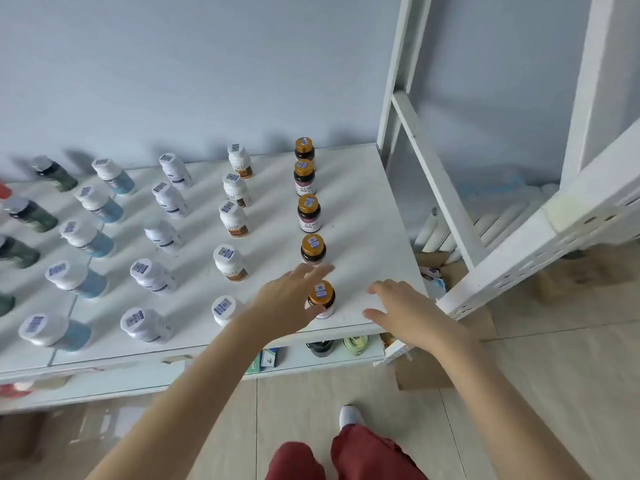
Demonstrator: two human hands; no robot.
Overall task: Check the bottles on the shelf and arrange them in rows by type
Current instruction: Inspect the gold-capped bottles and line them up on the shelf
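Bottles stand in rows by type on a white shelf top (367, 209). The right row holds several dark bottles with gold caps; the nearest gold-capped bottle (322, 299) stands by the front edge. My left hand (287, 303) is right beside it on its left, fingers spread and loose, thumb close to its base, not gripping. My right hand (398, 310) hovers open over the shelf's front right corner, apart from any bottle. Further left run rows of white bottles with brown labels (232, 220), plain white bottles (162, 233), blue-bodied bottles (86, 237) and dark green bottles (31, 213).
A white metal rack frame (519, 265) stands to the right of the shelf, with a cardboard box (422, 372) on the floor below. A lower shelf holds small jars and boxes (322, 348). My legs and a white shoe (349, 415) are on the tiled floor.
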